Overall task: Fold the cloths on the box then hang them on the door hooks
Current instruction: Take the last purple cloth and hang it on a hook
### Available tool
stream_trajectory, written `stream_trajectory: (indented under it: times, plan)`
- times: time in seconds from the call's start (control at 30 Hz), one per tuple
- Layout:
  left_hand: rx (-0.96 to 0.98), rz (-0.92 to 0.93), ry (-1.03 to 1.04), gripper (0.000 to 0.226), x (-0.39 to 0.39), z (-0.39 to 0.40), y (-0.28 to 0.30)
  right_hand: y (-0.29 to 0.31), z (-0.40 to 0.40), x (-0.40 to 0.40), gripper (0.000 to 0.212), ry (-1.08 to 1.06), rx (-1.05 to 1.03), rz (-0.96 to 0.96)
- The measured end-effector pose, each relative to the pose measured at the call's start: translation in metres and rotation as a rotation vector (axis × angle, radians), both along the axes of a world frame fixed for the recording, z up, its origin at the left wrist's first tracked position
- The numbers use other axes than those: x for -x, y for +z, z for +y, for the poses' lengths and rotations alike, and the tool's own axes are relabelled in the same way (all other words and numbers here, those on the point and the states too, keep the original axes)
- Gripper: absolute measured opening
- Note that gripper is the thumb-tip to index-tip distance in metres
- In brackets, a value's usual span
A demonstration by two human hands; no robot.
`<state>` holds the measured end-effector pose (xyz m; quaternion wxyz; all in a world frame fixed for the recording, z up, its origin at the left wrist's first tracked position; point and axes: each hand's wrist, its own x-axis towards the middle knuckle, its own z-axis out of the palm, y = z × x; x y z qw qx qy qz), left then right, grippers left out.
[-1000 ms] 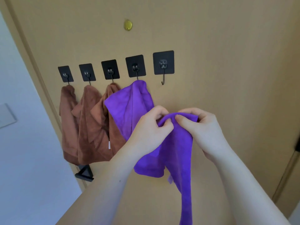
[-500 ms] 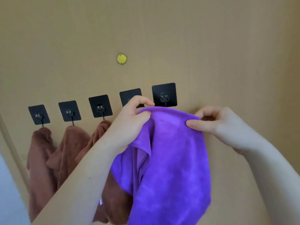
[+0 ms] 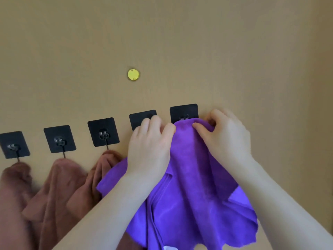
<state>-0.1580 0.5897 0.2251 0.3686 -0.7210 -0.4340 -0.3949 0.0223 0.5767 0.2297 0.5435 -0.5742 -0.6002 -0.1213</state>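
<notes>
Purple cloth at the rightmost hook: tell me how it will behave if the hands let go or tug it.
The purple cloth looks floppy: it drapes in soft folds below both hands. It seems light, since the left hand and right hand hold it by fingertip pinches. Unhooked, it would probably slump and fall.

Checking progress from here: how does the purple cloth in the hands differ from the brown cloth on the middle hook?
The purple cloth is pinched at its top edge by the left hand and right hand, held up at the rightmost hook; the brown cloth hangs untouched from the middle hook. The purple one fans out wide; the brown one droops in a narrower bunch. Whether the purple one is hooked is hidden. Both drape against the door.
</notes>
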Motion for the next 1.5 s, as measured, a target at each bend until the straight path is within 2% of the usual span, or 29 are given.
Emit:
stream_trajectory:
  times: [0.1,0.17,0.3,0.43,0.53,0.63,0.73,0.87,0.93,0.97,1.03,1.07,1.13,1.2,1.23,1.37,1.5]
  plan:
    - [0.008,0.082,-0.02,0.041,-0.005,0.0,-0.003,-0.011,0.004,-0.002,0.024,-0.015,-0.074,0.024]
    - [0.068,0.113,-0.093,0.035,-0.008,0.002,-0.007,-0.016,0.005,-0.002,0.021,-0.002,-0.062,0.02]
    - [0.263,0.057,-0.291,0.029,-0.01,0.005,-0.01,-0.031,0.008,-0.004,0.012,0.086,-0.12,-0.041]
    - [0.452,-0.001,-0.378,0.03,-0.013,-0.002,-0.003,-0.049,0.01,-0.003,0.009,0.12,-0.118,-0.05]
    - [0.658,-0.002,-0.375,0.023,-0.011,-0.01,0.011,-0.062,0.009,-0.001,0.004,0.26,-0.052,-0.007]
    - [0.752,0.011,-0.339,0.023,-0.007,-0.01,0.024,-0.069,-0.001,-0.002,0.02,0.498,0.144,0.132]
    - [0.741,0.003,-0.303,0.023,-0.01,-0.008,0.028,-0.069,-0.007,-0.009,0.03,0.647,0.281,0.183]
    - [0.667,0.026,-0.256,0.02,-0.017,-0.008,0.025,-0.068,-0.008,-0.019,0.02,0.493,0.27,0.135]
    - [0.664,0.014,-0.25,0.02,-0.018,-0.008,0.024,-0.062,-0.017,-0.022,0.018,0.439,0.209,0.209]
    - [0.661,0.01,-0.25,0.02,-0.019,-0.008,0.023,-0.056,-0.023,-0.024,0.019,0.503,0.199,0.303]
    - [0.657,0.006,-0.253,0.018,-0.019,-0.01,0.025,-0.038,-0.039,-0.024,0.02,0.794,0.31,0.478]
    - [0.66,0.0,-0.253,0.017,-0.02,-0.01,0.026,-0.03,-0.045,-0.021,0.021,0.944,0.416,0.477]
    - [0.679,-0.018,-0.252,0.014,-0.02,-0.01,0.029,-0.02,-0.046,-0.012,0.019,1.11,0.634,0.309]
    - [0.708,-0.029,-0.249,0.013,-0.02,-0.008,0.031,-0.023,-0.031,-0.005,0.018,1.134,0.763,0.173]
    - [0.726,-0.031,-0.248,0.012,-0.02,-0.007,0.032,-0.025,-0.021,-0.003,0.02,1.145,0.797,0.178]
    - [0.791,-0.066,-0.261,0.011,-0.02,-0.006,0.032,-0.04,0.008,-0.007,0.027,1.345,0.851,0.43]
    - [0.779,-0.104,-0.268,0.011,-0.022,-0.007,0.027,-0.05,0.019,-0.007,0.026,1.427,0.809,0.471]
